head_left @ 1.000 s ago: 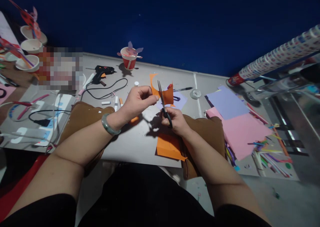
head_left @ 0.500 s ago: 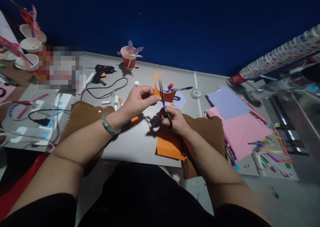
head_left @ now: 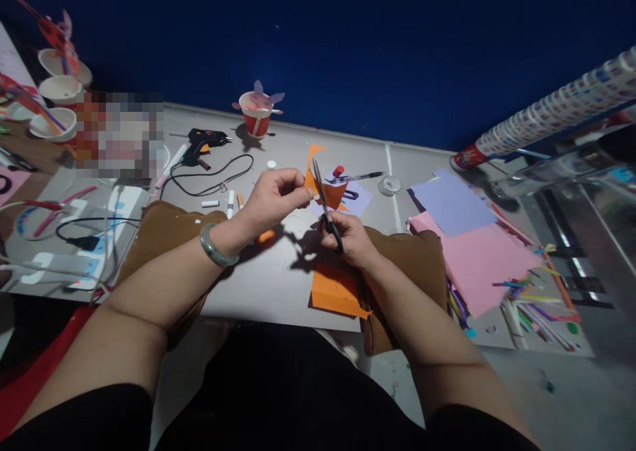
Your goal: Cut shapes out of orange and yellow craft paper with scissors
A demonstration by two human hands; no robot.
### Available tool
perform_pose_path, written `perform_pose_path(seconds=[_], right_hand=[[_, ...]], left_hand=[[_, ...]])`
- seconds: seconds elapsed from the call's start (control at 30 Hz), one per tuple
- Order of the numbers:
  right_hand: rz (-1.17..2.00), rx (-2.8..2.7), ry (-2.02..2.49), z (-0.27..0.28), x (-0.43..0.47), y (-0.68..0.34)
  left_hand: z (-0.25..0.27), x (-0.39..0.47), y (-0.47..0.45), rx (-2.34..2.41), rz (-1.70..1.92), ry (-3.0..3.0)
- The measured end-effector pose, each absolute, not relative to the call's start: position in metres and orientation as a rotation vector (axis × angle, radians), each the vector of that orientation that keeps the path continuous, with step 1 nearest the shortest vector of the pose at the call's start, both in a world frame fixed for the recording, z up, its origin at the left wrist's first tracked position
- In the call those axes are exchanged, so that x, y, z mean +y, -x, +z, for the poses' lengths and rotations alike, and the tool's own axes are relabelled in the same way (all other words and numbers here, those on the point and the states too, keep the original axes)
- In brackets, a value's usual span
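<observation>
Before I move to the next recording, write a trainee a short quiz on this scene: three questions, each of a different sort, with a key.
1. Which hand holds the scissors?
2. True or false: seen from the person's side, the glue gun lies to the left of the lone red cup.
3. Which sheet overlaps the pink paper?
A) a green one
B) a purple one
C) a black one

Key
1. The right hand.
2. True.
3. B.
</observation>
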State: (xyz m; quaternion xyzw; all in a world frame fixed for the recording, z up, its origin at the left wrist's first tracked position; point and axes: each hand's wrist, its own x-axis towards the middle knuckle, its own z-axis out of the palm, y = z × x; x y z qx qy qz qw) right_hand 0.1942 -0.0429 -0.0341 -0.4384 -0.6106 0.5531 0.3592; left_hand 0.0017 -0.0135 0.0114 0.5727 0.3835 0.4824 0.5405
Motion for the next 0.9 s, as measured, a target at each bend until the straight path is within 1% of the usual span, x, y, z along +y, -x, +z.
perform_pose_path(seconds=[0.4, 0.9], right_hand=[[1.445, -1.552, 1.138, -0.0316, -0.0433, -0.1919], [1.459, -1.58, 1.124, -0.032, -0.0442, -0.1915]], left_hand=[[0.0093, -0.0117, -0.0014, 0.903, 1.19, -1.353], [0.0111, -0.013, -0.0002, 0.908, 1.146, -1.398]])
